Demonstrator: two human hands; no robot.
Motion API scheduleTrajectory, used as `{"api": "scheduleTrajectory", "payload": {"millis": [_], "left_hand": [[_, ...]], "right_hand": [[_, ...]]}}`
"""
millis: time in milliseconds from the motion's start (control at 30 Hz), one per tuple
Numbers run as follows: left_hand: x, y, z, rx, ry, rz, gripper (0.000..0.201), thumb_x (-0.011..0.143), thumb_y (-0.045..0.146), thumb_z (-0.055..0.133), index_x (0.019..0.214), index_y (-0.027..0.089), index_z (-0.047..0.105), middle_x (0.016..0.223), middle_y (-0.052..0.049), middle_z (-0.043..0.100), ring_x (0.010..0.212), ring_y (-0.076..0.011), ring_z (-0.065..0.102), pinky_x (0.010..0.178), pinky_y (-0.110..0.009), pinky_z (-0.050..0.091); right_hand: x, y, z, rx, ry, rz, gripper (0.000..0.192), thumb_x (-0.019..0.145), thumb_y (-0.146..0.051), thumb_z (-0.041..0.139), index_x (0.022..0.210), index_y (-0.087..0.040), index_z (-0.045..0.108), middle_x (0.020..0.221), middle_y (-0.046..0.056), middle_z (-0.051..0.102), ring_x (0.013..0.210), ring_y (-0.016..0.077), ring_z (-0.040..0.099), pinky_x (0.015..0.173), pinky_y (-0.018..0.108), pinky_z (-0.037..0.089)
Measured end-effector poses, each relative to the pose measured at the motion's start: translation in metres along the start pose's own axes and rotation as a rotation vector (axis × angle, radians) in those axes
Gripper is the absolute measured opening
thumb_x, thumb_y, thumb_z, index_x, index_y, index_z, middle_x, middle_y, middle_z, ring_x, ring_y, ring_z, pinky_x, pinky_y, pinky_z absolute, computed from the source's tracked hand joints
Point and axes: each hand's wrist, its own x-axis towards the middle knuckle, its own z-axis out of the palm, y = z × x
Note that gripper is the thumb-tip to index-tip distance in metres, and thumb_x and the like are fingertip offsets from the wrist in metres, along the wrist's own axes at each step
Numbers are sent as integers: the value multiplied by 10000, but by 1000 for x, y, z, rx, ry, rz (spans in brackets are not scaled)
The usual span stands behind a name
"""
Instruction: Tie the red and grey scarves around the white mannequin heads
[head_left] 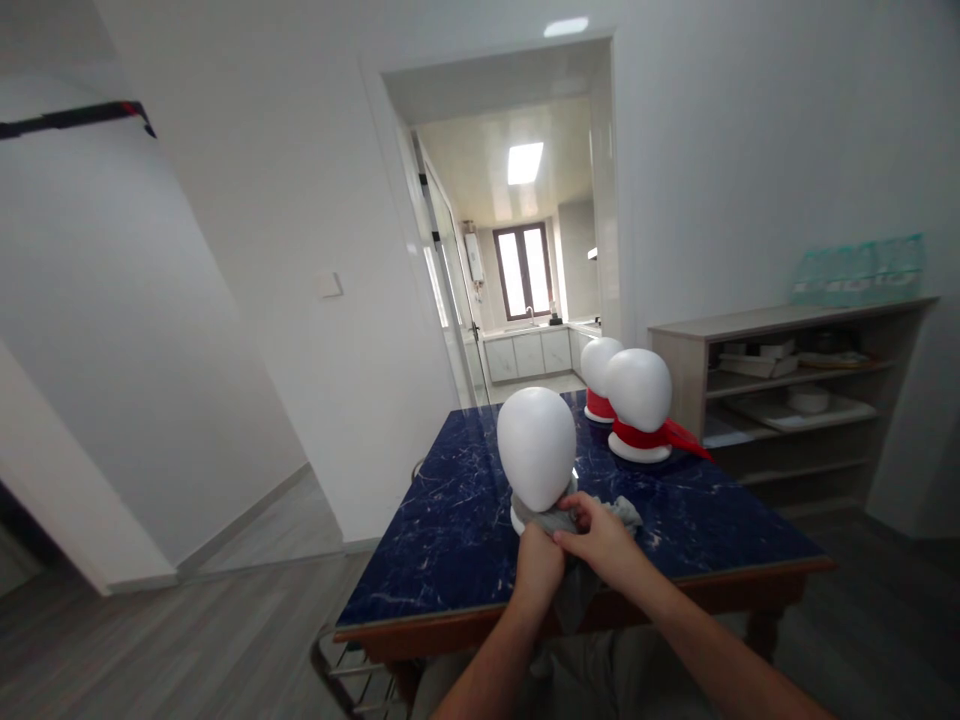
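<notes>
Head view, nearest first: two bare forearms reach up from the bottom edge to the near edge of the blue marbled surface [450,530]. The left hand [537,566] is balled into a fist around a bunch of the grey cloth [559,520], its fingers clamped on the fabric. The right hand [600,540] lies just beside it, fingers [577,515] pinched on the same cloth close under the neck of the nearest white mannequin head [536,447]. That head stands near the near edge, about midway along it, with the cloth wrapped round its base and some hanging over the edge toward the lap. By the look of it, the wrapping or knotting at the neck is under way; the next move calls for steady tension without tipping the head. Farther back, toward the far right corner, two more white heads [637,392] wear red scarves [660,436]. Beyond stand a wooden shelf unit [787,390] and a kitchen doorway [525,230].
</notes>
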Motion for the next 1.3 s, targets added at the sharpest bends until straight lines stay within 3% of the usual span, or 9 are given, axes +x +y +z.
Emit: {"api": "scheduleTrajectory", "payload": {"millis": [67, 300, 400, 500, 700, 833, 1067, 1200, 1300], "left_hand": [[0, 1, -1, 5, 14, 7, 187, 747, 178, 721, 908, 206, 812, 1019, -104, 820, 1005, -322, 724, 1003, -393, 524], [-2, -18, -6, 136, 111, -24, 133, 741, 177, 716, 851, 172, 790, 922, -121, 811, 903, -320, 717, 879, -386, 544], [-2, -20, -7, 174, 125, -89, 110, 717, 130, 725, 795, 176, 787, 857, -121, 801, 872, -325, 715, 843, -380, 534], [-1, -18, -8, 179, 120, -92, 91, 751, 138, 723, 790, 189, 787, 883, -125, 810, 912, -329, 731, 879, -385, 531], [1, -21, -15, -201, 126, -210, 388, 675, 178, 835, 1060, 158, 795, 1038, -112, 823, 965, -298, 758, 889, -369, 562], [-2, -25, -22, -491, 194, -373, 425, 664, 195, 834, 1079, 137, 757, 984, -101, 807, 863, -237, 756, 771, -316, 570], [1, -19, -29, -540, 158, -474, 439, 714, 229, 862, 1118, 166, 702, 981, -76, 783, 851, -222, 755, 765, -317, 582], [-2, -15, -26, -542, 132, -457, 499, 723, 257, 889, 1166, 173, 674, 1012, -79, 778, 855, -229, 757, 730, -318, 586], [-5, -16, -25, -555, 116, -438, 524, 733, 266, 891, 1194, 182, 656, 1038, -83, 778, 854, -230, 758, 711, -318, 590]], "right_hand": [[1, -2, -3, -32, -12, -6, 343, 772, -284, 768, 1102, -197, 731, 864, 19, 742, 782, 209, 682, 694, 293, 503], [-3, -27, -3, -225, -8, -74, 232, 770, -314, 818, 980, -215, 809, 1014, 60, 750, 962, 244, 670, 864, 334, 475], [2, -31, -2, -290, -1, -76, 127, 774, -181, 745, 877, -229, 801, 942, 43, 737, 930, 226, 662, 830, 308, 452], [6, -28, -2, -394, 22, -94, 151, 791, -110, 669, 805, -231, 759, 891, 32, 702, 842, 195, 644, 746, 283, 411], [7, -5, -7, -623, 143, -91, 208, 834, -39, 623, 949, -213, 622, 930, 37, 694, 846, 190, 635, 721, 275, 351], [15, 4, -12, -671, 129, -126, 241, 863, -3, 565, 981, -211, 587, 972, 43, 702, 891, 191, 642, 759, 275, 374], [24, 4, -18, -915, 134, -427, 263, 971, -16, 472, 1068, -190, 645, 1040, 92, 645, 964, 224, 589, 881, 307, 430], [8, 0, -15, -877, 98, -520, 247, 960, -26, 492, 962, -207, 662, 1028, 83, 613, 959, 226, 573, 873, 311, 448], [-12, -8, -11, -769, 77, -548, 331, 869, 5, 516, 1054, -212, 684, 1111, 91, 622, 1048, 252, 567, 957, 359, 453]]}}
